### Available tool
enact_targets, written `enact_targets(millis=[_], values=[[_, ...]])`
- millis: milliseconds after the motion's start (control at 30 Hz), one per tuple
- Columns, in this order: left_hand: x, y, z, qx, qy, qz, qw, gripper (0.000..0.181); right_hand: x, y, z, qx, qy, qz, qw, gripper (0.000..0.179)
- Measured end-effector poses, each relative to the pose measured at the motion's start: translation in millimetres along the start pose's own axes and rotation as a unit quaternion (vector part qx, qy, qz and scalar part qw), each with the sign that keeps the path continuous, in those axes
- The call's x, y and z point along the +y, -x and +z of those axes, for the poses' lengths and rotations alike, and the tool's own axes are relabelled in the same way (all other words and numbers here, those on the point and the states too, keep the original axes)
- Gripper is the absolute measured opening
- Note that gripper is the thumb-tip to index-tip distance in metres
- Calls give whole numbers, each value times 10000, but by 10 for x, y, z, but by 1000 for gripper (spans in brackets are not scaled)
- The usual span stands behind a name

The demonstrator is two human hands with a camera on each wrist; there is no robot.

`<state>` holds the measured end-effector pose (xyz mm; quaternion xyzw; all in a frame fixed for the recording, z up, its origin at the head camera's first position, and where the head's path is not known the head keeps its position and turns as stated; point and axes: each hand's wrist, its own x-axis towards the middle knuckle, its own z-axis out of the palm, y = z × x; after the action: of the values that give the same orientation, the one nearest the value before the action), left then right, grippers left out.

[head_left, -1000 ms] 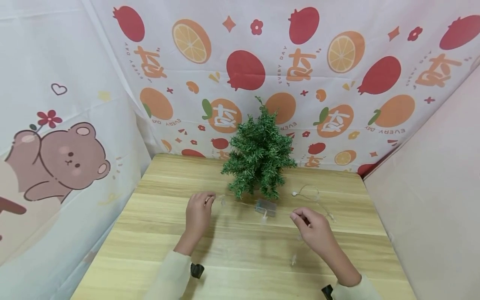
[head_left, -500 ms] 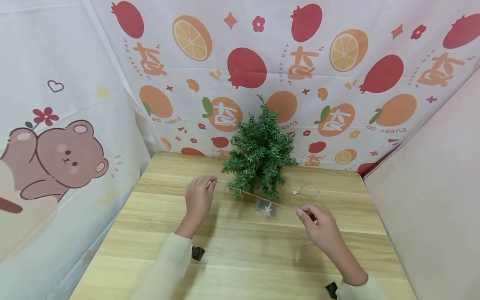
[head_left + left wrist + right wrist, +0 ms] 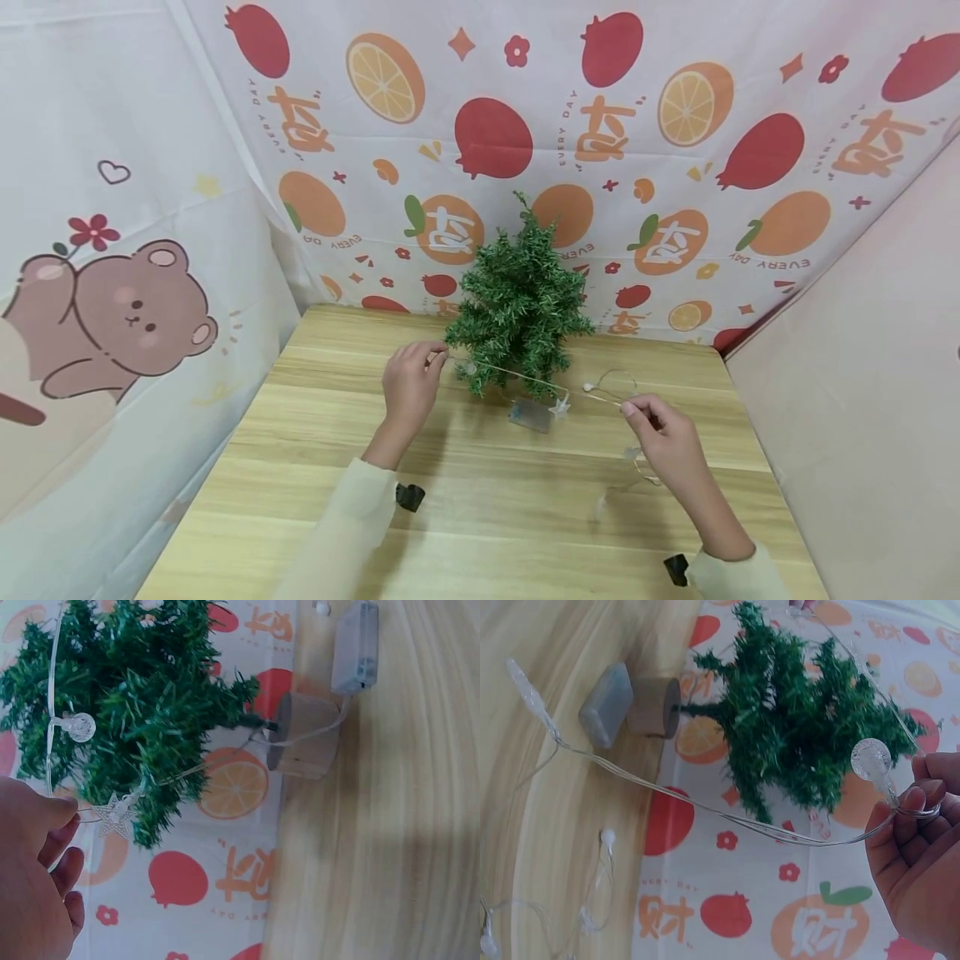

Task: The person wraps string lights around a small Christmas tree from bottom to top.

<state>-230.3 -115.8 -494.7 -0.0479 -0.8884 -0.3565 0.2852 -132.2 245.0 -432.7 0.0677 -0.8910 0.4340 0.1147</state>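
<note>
Between both hands a thin clear string of lights (image 3: 517, 372) is drawn out in front of a small green artificial Christmas tree (image 3: 521, 304). My left hand (image 3: 412, 379) pinches the wire left of the tree; a clear star (image 3: 115, 816) and a ball-shaped bulb (image 3: 78, 727) hang near its fingers in the left wrist view. My right hand (image 3: 667, 437) pinches the wire farther right, with a round bulb (image 3: 871, 759) by its fingertips and more wire trailing below. Another star (image 3: 559, 407) dangles from the stretched part.
A grey battery box (image 3: 531, 415) lies on the wooden table (image 3: 465, 517) before the tree's round wooden base (image 3: 306, 735). Loose wire with a small bulb (image 3: 588, 387) lies right of the tree. A fruit-print cloth (image 3: 491, 137) hangs close behind.
Both hands have risen and moved toward the tree's level, the right one also shifting rightward. The string between them has been lifted off the table and pulled nearly straight.
</note>
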Motion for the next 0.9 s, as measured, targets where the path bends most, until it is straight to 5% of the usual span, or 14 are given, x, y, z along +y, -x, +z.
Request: enact_targets(millis=[500,900], values=[[282,2,52,-114,317,167,9993,7,71,-35,-332,299,182,597,9976,29],[367,36,179,-440,164,414,9980,9,222,-173,-461,636,193,592,9960,29]])
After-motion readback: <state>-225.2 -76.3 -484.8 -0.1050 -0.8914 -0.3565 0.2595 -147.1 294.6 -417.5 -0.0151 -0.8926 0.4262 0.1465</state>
